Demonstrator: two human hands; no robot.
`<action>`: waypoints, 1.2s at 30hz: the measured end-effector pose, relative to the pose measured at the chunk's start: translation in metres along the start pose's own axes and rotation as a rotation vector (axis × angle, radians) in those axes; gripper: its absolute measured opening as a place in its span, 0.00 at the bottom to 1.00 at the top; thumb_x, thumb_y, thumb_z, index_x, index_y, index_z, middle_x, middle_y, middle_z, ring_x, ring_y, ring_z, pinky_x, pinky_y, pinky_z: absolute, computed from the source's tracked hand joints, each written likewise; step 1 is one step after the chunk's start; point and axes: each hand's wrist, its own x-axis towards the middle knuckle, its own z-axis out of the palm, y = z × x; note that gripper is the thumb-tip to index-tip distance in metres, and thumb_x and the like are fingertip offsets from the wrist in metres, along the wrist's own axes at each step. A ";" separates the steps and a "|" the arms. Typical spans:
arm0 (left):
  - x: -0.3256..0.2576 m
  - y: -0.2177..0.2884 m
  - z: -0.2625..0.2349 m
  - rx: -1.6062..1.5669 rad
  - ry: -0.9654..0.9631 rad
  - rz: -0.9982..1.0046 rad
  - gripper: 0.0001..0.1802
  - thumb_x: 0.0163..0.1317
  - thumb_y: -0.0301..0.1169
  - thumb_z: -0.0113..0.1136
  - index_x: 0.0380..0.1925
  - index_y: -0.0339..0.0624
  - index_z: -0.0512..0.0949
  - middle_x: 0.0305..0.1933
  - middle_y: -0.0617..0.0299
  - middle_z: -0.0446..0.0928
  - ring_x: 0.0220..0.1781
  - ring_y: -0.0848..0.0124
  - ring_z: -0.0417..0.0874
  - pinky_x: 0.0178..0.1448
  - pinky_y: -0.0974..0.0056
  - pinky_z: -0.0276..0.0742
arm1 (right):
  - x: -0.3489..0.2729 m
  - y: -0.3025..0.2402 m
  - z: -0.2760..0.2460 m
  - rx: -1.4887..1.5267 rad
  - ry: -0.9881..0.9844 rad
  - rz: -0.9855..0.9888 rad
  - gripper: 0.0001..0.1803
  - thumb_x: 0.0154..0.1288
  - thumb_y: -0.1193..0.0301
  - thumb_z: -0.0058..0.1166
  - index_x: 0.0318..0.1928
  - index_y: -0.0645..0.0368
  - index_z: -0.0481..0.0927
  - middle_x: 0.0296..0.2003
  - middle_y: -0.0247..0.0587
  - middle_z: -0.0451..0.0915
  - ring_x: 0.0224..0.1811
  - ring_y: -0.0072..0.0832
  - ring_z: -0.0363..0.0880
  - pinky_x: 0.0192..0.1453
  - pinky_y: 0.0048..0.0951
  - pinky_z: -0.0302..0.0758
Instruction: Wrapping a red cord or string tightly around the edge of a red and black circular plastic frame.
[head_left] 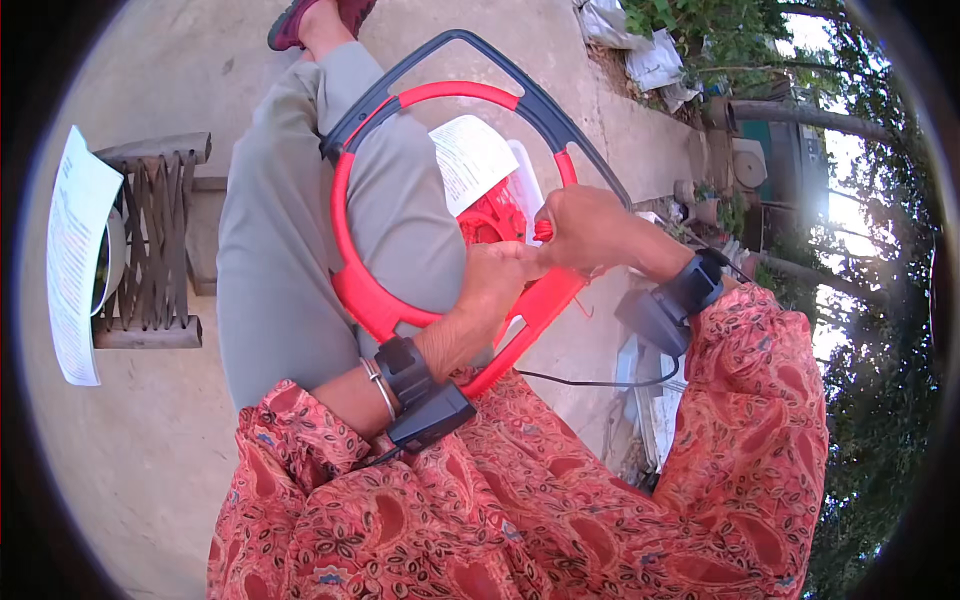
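Outdoor spot, pale concrete floor (150, 450), leafy green trees (870, 470) down the right side. Person's sitting with a big red-and-dark-grey looped frame (365, 300) across the lap, over light grey trousers (275, 270). Long axis runs away from the torso: dark peaked end points outward, straight red bar slants back toward the belly.

Both hands meet at the frame's right side. Right hand's (595, 230) grip is narrow, fingers curled round a small red piece (543, 231). Left hand (495, 275) is right up against it, but its fingertips are hidden so I can't tell what that grip holds, if anything.

Room-wise, the peak sticks out past the knee over concrete, with more concrete between the legs and a brown wood-and-strap stool (165, 250) at left. Tighter on the right: a white tub (525, 165) with red parts (505, 210) shows through the loop, and a thin black cable (600, 383) runs below the right wrist.
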 end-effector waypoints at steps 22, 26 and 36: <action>-0.004 0.008 0.006 -0.194 -0.054 -0.026 0.05 0.53 0.21 0.65 0.31 0.30 0.81 0.28 0.58 0.80 0.28 0.75 0.80 0.32 0.71 0.75 | -0.010 0.021 0.000 0.243 0.001 -0.025 0.22 0.48 0.56 0.64 0.34 0.64 0.82 0.19 0.45 0.79 0.23 0.35 0.80 0.32 0.33 0.75; -0.005 0.013 0.011 -0.198 -0.075 -0.041 0.04 0.53 0.19 0.61 0.30 0.30 0.80 0.27 0.57 0.80 0.27 0.73 0.81 0.31 0.69 0.77 | -0.018 0.046 0.007 0.528 0.004 -0.173 0.19 0.53 0.58 0.62 0.36 0.62 0.83 0.22 0.49 0.80 0.26 0.38 0.79 0.35 0.36 0.75; -0.011 0.012 0.004 -0.063 -0.078 -0.020 0.09 0.55 0.26 0.63 0.36 0.34 0.80 0.32 0.60 0.81 0.30 0.75 0.80 0.37 0.71 0.76 | -0.085 0.038 0.067 1.124 0.469 0.071 0.08 0.61 0.72 0.59 0.41 0.61 0.81 0.20 0.30 0.76 0.21 0.13 0.69 0.24 0.20 0.67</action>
